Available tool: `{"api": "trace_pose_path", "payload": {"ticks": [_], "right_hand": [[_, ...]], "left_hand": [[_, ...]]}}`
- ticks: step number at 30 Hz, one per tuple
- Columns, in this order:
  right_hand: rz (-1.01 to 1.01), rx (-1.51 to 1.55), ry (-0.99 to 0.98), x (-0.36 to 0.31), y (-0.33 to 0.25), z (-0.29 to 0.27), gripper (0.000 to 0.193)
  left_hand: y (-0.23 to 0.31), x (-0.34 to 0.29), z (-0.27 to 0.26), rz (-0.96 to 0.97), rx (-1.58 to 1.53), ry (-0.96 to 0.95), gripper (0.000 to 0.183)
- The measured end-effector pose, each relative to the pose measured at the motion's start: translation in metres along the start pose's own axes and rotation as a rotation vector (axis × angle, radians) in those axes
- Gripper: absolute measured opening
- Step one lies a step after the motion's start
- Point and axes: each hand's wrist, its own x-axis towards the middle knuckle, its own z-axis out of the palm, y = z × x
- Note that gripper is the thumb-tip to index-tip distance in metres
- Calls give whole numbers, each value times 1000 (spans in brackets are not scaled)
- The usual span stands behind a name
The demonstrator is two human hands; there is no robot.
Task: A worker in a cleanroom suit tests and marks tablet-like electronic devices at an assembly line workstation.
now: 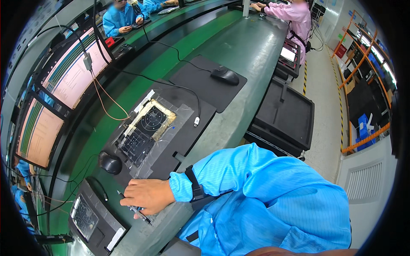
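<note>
In the head view, your right hand (147,197) lay palm-down below the taped panel (147,130), its fingers pointing away to the left and curled about a slim pen-like tool (143,216); one end of that tool poked out beyond your fingers, on the side toward the panel, and the other slanted out past your thumb; whether it touched the bench (260,45) you could not have told from here; your left hand was out of sight, so I could not tell its state.

A black strap (194,183) circled your blue sleeve (256,170), below and to the right of the panel; a black mouse (110,163) sat just to the panel's lower left, and a smaller ringed board (85,218) lay farther off that way; a white cable plug (196,121) rested just right of the panel, while a second mouse (225,76) stood on a dark mat (239,87) to its upper right; two lit screens (77,68) leaned to its left; a black tray (294,115) was well to its right; a co-worker in blue (121,19) sat above it, and one in pink (297,17) far to its upper right.
</note>
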Motion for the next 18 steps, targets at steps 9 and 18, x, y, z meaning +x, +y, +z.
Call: {"api": "trace_pose_path", "payload": {"ticks": [9, 18], "right_hand": [[1, 2, -29, 1, 0, -1, 52], [-3, -14, -30, 1, -1, -3, 51]], "left_hand": [[4, 0, -3, 34, 90, 13, 28], [10, -1, -2, -14, 31, -30, 27]]}}
